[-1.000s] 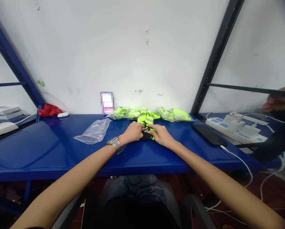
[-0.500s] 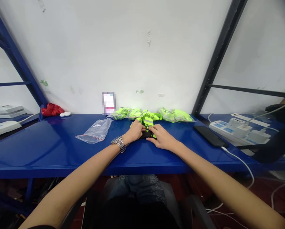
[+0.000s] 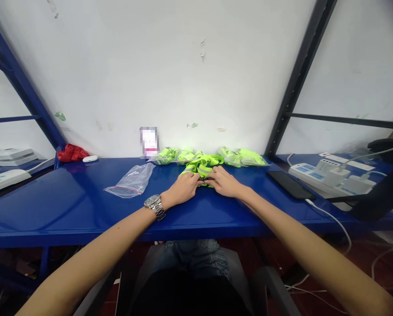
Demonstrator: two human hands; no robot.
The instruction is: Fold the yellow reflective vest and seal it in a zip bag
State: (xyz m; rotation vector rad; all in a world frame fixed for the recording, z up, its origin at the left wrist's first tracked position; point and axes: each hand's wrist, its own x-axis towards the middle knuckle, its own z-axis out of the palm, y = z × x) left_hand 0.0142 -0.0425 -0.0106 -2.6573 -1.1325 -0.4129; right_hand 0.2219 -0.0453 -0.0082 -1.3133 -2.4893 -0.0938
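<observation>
A neon yellow-green strap [image 3: 205,161] with grey reflective bands lies in loops at the middle of the blue table. Attached to it is a black buckle [image 3: 202,179], mostly covered by fingers. My left hand [image 3: 182,188], with a metal watch at the wrist, pinches the buckle from the left. From the right side my right hand [image 3: 227,182] pinches it too, the fingertips of both hands almost meeting. Left of them a clear zip bag [image 3: 130,181] lies flat. More bright straps in clear bags [image 3: 168,155] rest along the wall, with further bagged straps [image 3: 244,158] to the right.
On the right are a black phone [image 3: 290,185] on a white cable and a power strip [image 3: 306,172] with chargers. A blurred-out upright card or screen [image 3: 149,141] leans on the wall. At far left lie a red cloth [image 3: 72,152] and a small white case [image 3: 90,159].
Both hands have shifted slightly, and the fingers now pinch the black buckle from either side, covering more of it. The strap's loops have spread a little to the left.
</observation>
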